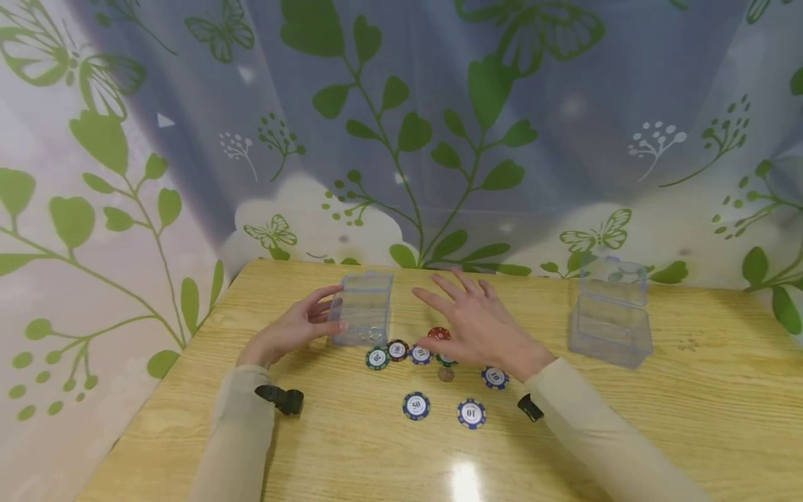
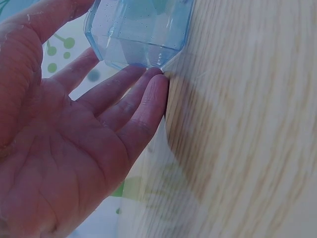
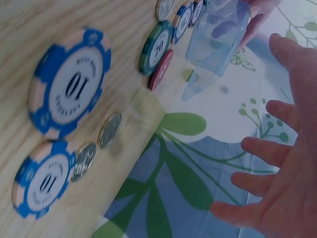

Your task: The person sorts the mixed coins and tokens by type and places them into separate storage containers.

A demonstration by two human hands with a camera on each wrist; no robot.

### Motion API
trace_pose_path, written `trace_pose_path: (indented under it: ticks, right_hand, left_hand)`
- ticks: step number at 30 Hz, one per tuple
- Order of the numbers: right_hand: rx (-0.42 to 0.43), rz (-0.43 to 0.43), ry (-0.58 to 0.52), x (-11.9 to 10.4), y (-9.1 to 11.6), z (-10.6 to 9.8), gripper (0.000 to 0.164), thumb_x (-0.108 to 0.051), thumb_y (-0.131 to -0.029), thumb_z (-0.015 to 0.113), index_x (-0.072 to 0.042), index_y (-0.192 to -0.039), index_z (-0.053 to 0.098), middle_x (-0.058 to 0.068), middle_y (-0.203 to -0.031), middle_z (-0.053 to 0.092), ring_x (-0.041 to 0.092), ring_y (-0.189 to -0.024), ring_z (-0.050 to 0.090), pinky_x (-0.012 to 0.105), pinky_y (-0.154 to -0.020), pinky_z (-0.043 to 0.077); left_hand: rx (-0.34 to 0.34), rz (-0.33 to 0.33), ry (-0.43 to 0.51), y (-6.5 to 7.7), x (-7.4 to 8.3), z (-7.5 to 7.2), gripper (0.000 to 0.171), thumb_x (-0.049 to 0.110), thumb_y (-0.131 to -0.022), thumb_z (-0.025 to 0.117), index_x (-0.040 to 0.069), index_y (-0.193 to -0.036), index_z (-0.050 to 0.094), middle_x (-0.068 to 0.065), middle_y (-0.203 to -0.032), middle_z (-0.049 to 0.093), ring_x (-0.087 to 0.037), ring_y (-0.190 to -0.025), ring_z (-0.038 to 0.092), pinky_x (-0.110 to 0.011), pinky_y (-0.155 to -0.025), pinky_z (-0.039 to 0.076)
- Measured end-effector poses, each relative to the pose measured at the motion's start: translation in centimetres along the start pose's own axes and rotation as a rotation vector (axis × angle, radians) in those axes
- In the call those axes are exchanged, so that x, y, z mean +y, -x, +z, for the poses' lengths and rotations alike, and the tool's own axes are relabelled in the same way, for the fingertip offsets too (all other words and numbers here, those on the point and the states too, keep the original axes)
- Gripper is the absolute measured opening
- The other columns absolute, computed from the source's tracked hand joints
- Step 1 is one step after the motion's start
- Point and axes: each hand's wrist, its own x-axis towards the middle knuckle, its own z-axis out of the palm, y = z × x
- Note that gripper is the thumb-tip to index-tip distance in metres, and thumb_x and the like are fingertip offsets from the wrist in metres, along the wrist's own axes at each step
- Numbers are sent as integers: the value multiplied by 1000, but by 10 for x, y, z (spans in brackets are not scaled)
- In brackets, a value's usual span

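My left hand (image 1: 295,329) holds a clear plastic box (image 1: 360,307) by its left side, thumb at the front; in the left wrist view its fingers (image 2: 143,106) touch the box's edge. A few silver coins (image 1: 374,333) lie in the box's near end. Fingers spread, my right hand (image 1: 479,321) hovers over the poker chips and holds nothing. Beneath and beside it are a red chip (image 1: 438,335), a blue 10 chip (image 1: 495,377) and a green 20 chip (image 3: 157,48). Left of these sit another green chip (image 1: 377,358) and a dark 100 chip (image 1: 398,350).
A second clear box (image 1: 611,335) stands at the right with its lid raised. Nearer me on the wooden table (image 1: 339,446) lie a blue 50 chip (image 1: 417,405) and another 10 chip (image 1: 471,413). A coin (image 1: 445,374) lies between chips. A patterned curtain (image 1: 414,174) hangs behind.
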Motion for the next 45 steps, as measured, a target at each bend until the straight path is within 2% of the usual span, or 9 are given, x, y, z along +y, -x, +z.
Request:
trace_pose_path:
  ticks: [5, 12, 19, 27, 34, 45]
  right_hand:
    - [16, 19, -8, 8, 5, -5, 77, -66, -93, 61, -27, -157, 43, 15, -161, 42, 49, -150, 32, 74, -107, 39]
    - [-9, 71, -51, 18, 13, -11, 78, -66, -94, 60, -28, -158, 40, 12, -165, 36, 48, -152, 28, 75, -110, 34]
    - [16, 63, -45, 30, 20, -10, 78, -61, -92, 66, -24, -157, 42, 16, -162, 40, 50, -149, 33, 75, -106, 39]
    - [-4, 96, -76, 40, 28, -13, 80, -64, -92, 64, -25, -158, 39, 16, -163, 38, 46, -150, 33, 76, -105, 39]
    - [16, 87, -89, 50, 35, -9, 74, -57, -95, 64, -20, -156, 43, 19, -159, 42, 46, -144, 42, 72, -102, 44]
    - [7, 75, -90, 60, 42, 2, 68, -55, -95, 65, -16, -150, 52, 21, -153, 50, 46, -139, 48, 69, -103, 46]
  left_hand:
    - [2, 0, 1, 0, 0, 0, 87, 33, -97, 72, 23, -165, 20, -18, -170, 20, -43, -158, 17, -63, -122, 26]
    - [3, -8, -2, 2, 1, -1, 87, 34, -97, 72, 24, -165, 20, -17, -170, 20, -42, -158, 17, -64, -123, 25]
    - [-1, -9, -2, 2, 1, 1, 86, 34, -97, 72, 24, -165, 19, -19, -170, 19, -43, -158, 16, -64, -122, 25]
    - [-1, -10, 1, 3, 1, 1, 86, 33, -97, 72, 25, -165, 20, -18, -170, 19, -42, -158, 17, -64, -122, 25]
    - [6, -12, -3, 3, 1, 1, 85, 33, -97, 72, 26, -164, 21, -19, -170, 20, -42, -158, 18, -63, -122, 26]
    - [4, -7, 1, 1, 2, 0, 84, 32, -97, 72, 26, -164, 21, -17, -170, 20, -41, -158, 17, -63, -123, 25]
